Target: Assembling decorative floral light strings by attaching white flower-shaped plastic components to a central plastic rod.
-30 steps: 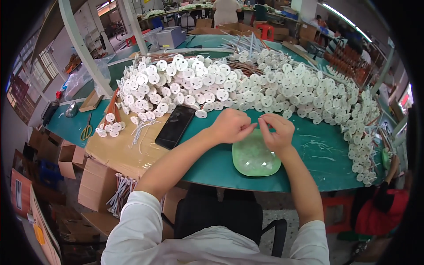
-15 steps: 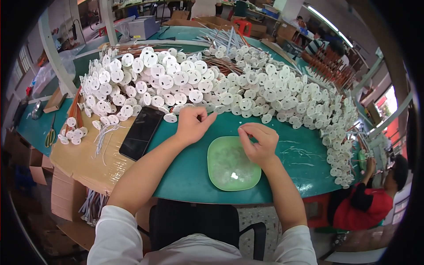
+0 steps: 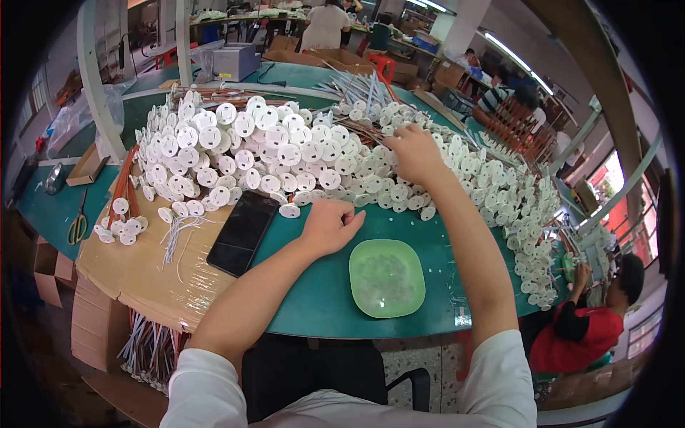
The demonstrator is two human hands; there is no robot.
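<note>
My left hand [image 3: 332, 227] is above the green mat, its fingers curled and thumb pointing right. What the curled fingers hold, if anything, is hidden. My right hand [image 3: 415, 153] reaches far over the heap of white round discs [image 3: 285, 146], its fingers stretched toward some brown wires [image 3: 362, 130]. Nothing held shows in it, though its fingertips blend with the discs. Several discs bear a small dark mark. Between my forearms stands a light green square dish [image 3: 387, 303] with rounded corners; small pale bits lie in its bottom.
A black phone [image 3: 242, 232] and loose white wires [image 3: 173, 239] lie on brown cardboard [image 3: 135, 271] at the left. Scissors [image 3: 78, 222] lie farther left. Beyond the heap are grey strips [image 3: 364, 85] and a grey box [image 3: 235, 62]. A person in red [image 3: 581, 335] sits at the right.
My right hand has left the spot above the dish and moved forward to the heap. My left hand stays curled. The whole view has shifted slightly.
</note>
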